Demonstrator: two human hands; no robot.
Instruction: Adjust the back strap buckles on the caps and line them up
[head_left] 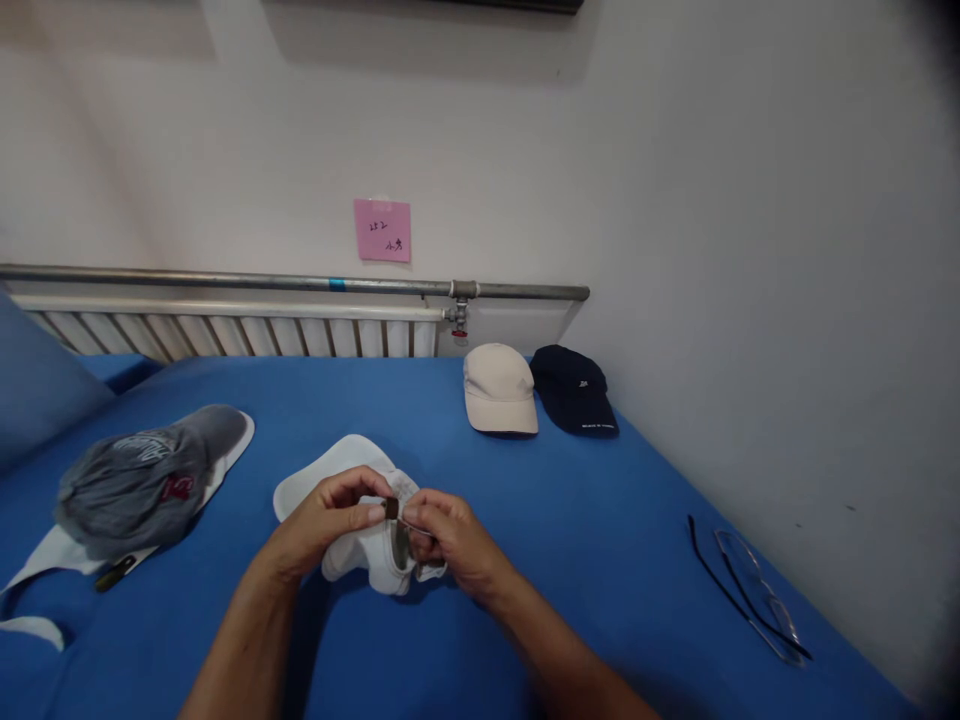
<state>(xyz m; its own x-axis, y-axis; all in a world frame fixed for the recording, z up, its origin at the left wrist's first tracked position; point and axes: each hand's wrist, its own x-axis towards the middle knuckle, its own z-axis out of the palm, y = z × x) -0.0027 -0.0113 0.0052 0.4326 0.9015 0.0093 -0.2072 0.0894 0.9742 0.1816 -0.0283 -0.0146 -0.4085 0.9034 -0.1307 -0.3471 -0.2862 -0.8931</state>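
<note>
A white cap [379, 565] with a broad pale brim [322, 475] lies on the blue surface under my hands. My left hand [341, 508] pinches a small dark brown buckle [391, 508] at the cap's strap between thumb and index finger. Just to the right of the buckle, my right hand [439, 530] is closed, thumb against index finger, on the end of the strap. Its other fingers curl by the cap's opening. The strap's path between the fingers is partly hidden.
A grey cap [139, 490] rests on white straps at the left. Near the wall sit a beige cap [499, 388] and a black cap [574, 390]. Eyeglasses [750, 600] lie at the right. A radiator [247, 335] and a pipe [262, 283] run along the back.
</note>
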